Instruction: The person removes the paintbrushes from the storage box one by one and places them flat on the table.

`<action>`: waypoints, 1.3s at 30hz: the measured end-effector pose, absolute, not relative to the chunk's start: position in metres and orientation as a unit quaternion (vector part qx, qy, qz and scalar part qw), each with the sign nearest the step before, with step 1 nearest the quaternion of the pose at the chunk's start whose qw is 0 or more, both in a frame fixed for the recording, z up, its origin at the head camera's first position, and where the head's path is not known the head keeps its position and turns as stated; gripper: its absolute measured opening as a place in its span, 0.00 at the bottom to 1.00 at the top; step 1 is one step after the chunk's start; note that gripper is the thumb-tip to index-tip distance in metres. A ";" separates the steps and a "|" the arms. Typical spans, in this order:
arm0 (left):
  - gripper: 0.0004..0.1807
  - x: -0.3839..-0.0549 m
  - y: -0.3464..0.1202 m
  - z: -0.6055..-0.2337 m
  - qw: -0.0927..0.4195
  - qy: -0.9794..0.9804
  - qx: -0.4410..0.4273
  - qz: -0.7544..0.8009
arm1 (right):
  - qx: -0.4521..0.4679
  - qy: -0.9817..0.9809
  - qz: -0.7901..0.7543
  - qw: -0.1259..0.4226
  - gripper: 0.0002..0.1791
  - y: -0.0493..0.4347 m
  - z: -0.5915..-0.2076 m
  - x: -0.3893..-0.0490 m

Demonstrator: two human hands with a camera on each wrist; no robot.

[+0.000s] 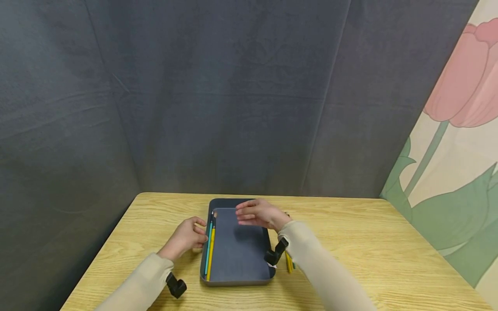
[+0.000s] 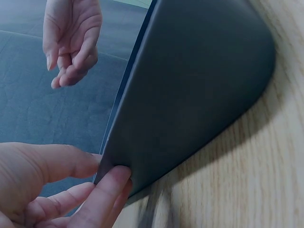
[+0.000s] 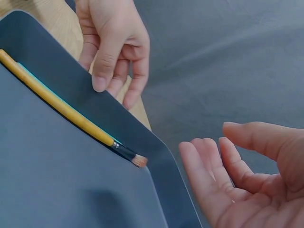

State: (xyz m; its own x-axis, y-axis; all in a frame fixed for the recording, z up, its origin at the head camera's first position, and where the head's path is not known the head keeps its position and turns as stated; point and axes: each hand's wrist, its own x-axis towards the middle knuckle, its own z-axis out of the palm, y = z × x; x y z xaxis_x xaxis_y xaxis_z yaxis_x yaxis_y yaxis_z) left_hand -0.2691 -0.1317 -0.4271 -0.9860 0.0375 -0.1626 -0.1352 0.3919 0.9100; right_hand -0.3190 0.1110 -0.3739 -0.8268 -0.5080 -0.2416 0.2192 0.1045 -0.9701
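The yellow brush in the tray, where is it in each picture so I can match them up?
Head: the yellow brush lies inside the tray, along its left side.
Left wrist: not in it; you see the tray's outside instead.
Right wrist: it slants from the left edge down towards the middle, bristles at the lower end.
Shared landmark: the left hand pinching the tray's rim.

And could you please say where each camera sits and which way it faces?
On the head: facing forward and down at the tray; left hand, right hand and sleeves show.
On the left wrist: facing the tray's outer wall; both hands show.
On the right wrist: facing into the tray; both hands show.
Head and right wrist views share the yellow-handled paintbrush.
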 end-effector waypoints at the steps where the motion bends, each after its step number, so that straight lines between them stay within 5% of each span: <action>1: 0.21 -0.269 -0.132 -0.427 0.078 0.831 -0.029 0.551 | -0.106 0.694 -0.657 0.275 0.19 0.109 -0.374 -0.319; 17: 0.21 -0.272 -0.132 -0.429 0.080 0.829 -0.029 0.552 | -0.049 0.724 -0.617 0.306 0.20 0.065 -0.396 -0.321; 39: 0.21 -0.270 -0.131 -0.428 0.080 0.825 -0.023 0.559 | -0.005 0.776 -0.567 0.276 0.08 0.031 -0.421 -0.317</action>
